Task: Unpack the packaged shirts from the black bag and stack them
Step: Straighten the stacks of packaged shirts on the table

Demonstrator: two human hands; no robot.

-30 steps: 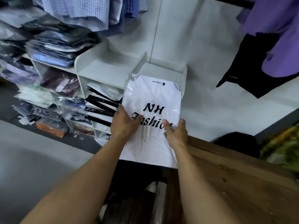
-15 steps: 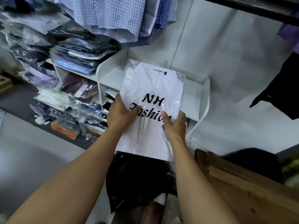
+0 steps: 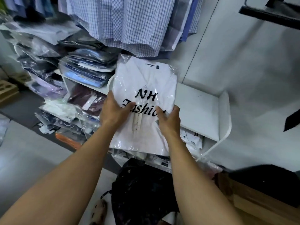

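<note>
Shop racks crammed with bagged stock [image 3: 87,70] fill the left of the head view, with a white shelf [image 3: 201,109] ahead. The left hand [image 3: 113,113] and right hand [image 3: 169,121] pinch a packed shirt [image 3: 146,78] by its near sides, thumbs on top and the fingers beneath hidden. It hangs over the shelf's left end, perhaps touching it. The black bag [image 3: 142,189] sits below, between the arms. The step in hand looks like placing; the next move calls for laying the shirt flat and square, then letting go.

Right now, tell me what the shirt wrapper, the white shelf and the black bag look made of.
Shirt wrapper: clear glossy plastic film; it wrinkles and glints.
White shelf: smooth matt board, maybe painted wood or laminate; flat and rigid.
Black bag: thin crumpled plastic, probably; faint sheen on its folds.
</note>
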